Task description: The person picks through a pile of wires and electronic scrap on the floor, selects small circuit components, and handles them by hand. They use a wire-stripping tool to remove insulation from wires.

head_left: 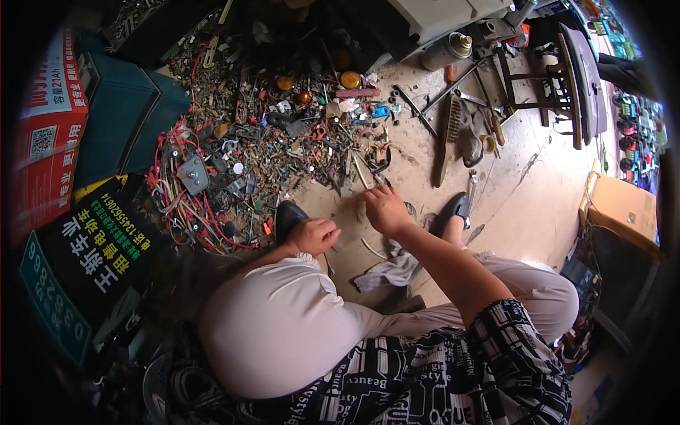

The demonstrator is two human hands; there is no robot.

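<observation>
My left hand (314,235) hangs loosely curled in front of my left knee, above a black shoe; no object shows in it. Farther right and a little ahead, my right hand (387,211) is over the floor at the near edge of a heap of small scrap parts (312,156). Its fingers bend down and close together, and their tips are partly hidden, so I cannot make out what they hold. Below the right hand, a crumpled grey cloth (393,268) lies on the floor between my legs. A tangle of red and yellow wires (188,212) lies left of my hands.
To the right on the floor lie a wire brush (450,134), a wrench (472,195) and several long tools. A spray can (446,52) stands at the back. A dark green box (117,113) is at the left; a cardboard box (623,205) stands at the right.
</observation>
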